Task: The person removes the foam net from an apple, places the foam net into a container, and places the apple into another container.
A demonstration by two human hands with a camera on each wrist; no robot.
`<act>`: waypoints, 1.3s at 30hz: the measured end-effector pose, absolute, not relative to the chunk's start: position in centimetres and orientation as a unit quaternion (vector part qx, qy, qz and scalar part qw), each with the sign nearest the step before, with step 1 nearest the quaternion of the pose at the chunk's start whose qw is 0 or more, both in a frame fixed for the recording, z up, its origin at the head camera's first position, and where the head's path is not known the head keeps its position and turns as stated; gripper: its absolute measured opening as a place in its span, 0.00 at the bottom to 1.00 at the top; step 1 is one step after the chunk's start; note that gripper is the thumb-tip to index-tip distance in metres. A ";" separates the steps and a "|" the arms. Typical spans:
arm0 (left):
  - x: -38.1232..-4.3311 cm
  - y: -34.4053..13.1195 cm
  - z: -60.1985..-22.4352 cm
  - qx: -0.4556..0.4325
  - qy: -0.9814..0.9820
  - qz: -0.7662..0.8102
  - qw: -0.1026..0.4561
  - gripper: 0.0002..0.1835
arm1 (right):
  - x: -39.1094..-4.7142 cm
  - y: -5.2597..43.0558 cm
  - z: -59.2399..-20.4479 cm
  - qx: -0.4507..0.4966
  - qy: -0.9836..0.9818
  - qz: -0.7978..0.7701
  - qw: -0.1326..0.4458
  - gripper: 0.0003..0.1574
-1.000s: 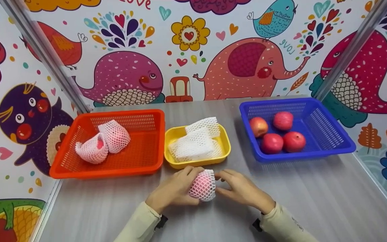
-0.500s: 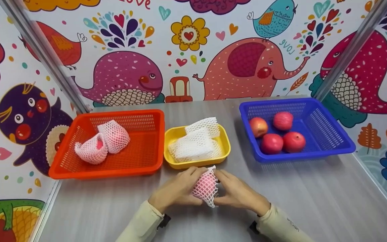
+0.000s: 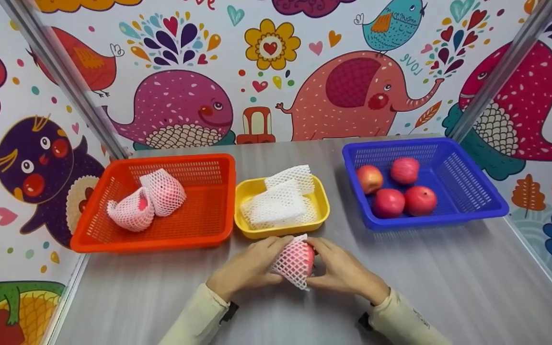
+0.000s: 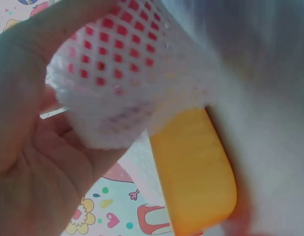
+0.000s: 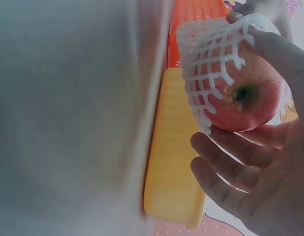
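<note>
An apple (image 5: 253, 110), bare end toward 3 o'clock, sits partly inside a white foam net (image 3: 291, 264); the left hand (image 3: 249, 269) grips the netted side, the right hand (image 3: 345, 270) the bare end. A hard tug might tear the net; a slack hold could drop the apple near the yellow tray (image 3: 261, 233) at 12 o'clock.

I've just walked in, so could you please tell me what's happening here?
A person's left hand and right hand hold an apple partly covered by a white mesh sleeve. Two sleeved apples lie in the orange-red basket, more sleeves in the yellow tray, and four bare apples in the blue basket.
</note>
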State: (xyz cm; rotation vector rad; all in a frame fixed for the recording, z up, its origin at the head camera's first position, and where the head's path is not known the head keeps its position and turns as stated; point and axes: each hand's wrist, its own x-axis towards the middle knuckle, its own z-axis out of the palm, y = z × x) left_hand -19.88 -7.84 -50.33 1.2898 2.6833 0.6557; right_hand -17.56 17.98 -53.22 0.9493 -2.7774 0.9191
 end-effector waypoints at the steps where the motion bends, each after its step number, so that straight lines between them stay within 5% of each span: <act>1: -19.9 -8.0 -50.3 0.424 0.880 0.212 0.040 0.43 | -17.6 18.1 -53.2 0.306 -0.903 0.301 0.031 0.53; 12: -20.0 -9.0 -49.4 0.425 0.884 0.180 -0.069 0.05 | -17.4 19.2 -52.9 0.300 -0.902 0.307 0.057 0.55; 25: -21.2 -11.3 -46.3 0.382 0.901 0.186 -0.087 0.06 | -17.1 21.5 -53.0 0.283 -0.901 0.324 0.061 0.54; 39: -26.5 -12.0 -41.8 0.283 0.925 0.215 -0.133 0.08 | -16.7 21.8 -53.1 0.284 -0.906 0.309 0.062 0.54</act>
